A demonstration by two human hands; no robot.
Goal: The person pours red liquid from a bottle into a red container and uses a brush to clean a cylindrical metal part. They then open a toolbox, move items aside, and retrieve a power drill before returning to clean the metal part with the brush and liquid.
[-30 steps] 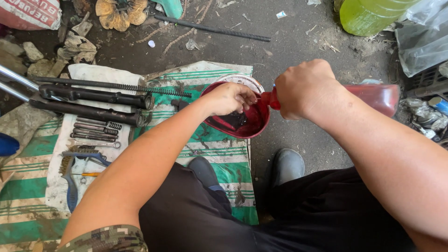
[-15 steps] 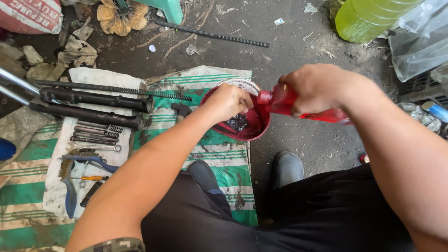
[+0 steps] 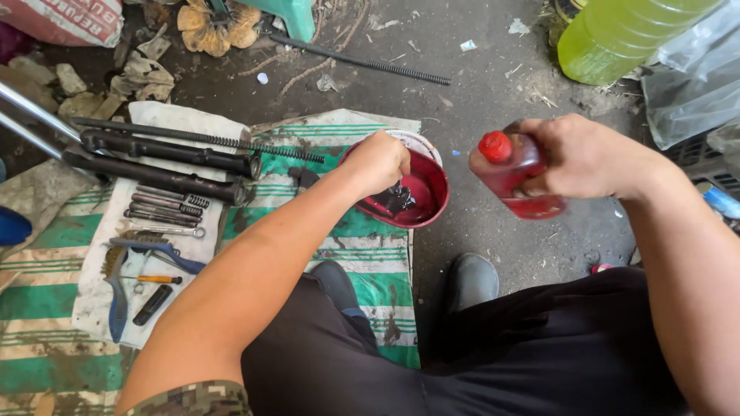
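A red bowl [image 3: 432, 189] sits on the ground at the edge of a green-striped sack [image 3: 339, 239]; red liquid and a dark small part [image 3: 397, 199] lie in it. My left hand [image 3: 378, 163] reaches into the bowl with its fingers closed over that dark part. To the right of the bowl, my right hand [image 3: 582, 158] grips a clear plastic bottle of red liquid [image 3: 512, 176] with a red cap, held nearly upright above the concrete.
Two black fork tubes [image 3: 166, 166], a long spring [image 3: 208, 140], small springs and rods, a wire brush [image 3: 116, 289] and a screwdriver lie on a white cloth at left. A threaded rod [image 3: 358, 60] and a yellow-green bottle [image 3: 617, 35] lie farther away. My shoes [image 3: 470, 277] are below the bowl.
My right hand pulled the red bottle back from the bowl's rim and tipped it from pouring to nearly upright. My left hand stayed in the bowl.
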